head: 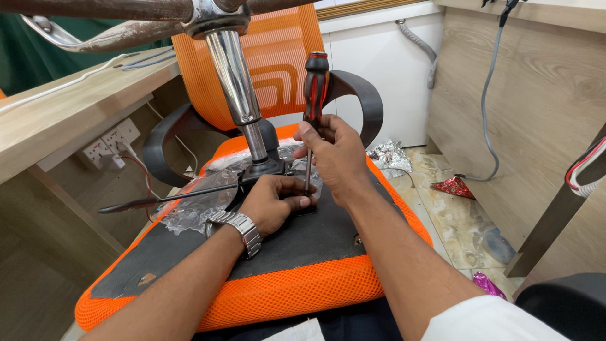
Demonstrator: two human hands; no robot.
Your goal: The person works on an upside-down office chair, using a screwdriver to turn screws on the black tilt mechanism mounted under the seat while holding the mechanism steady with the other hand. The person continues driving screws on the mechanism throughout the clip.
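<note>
red-black screwdriver (314,95) gripped upright in right hand (338,155); left hand (274,203) steadies its tip.

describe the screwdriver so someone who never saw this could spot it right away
Find the upturned orange chair seat with its black underside facing up. Above its middle, the right hand holds a screwdriver upright, tip down beside the left hand. Its red-and-black handle sets it apart from the shiny chrome column next to it.

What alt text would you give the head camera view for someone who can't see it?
A person's right hand holds a red-and-black screwdriver upright against the black underside of an overturned orange mesh office chair, while the left hand, wearing a metal wristwatch, steadies its tip. The chair's chrome gas column rises just behind the hands.
</note>
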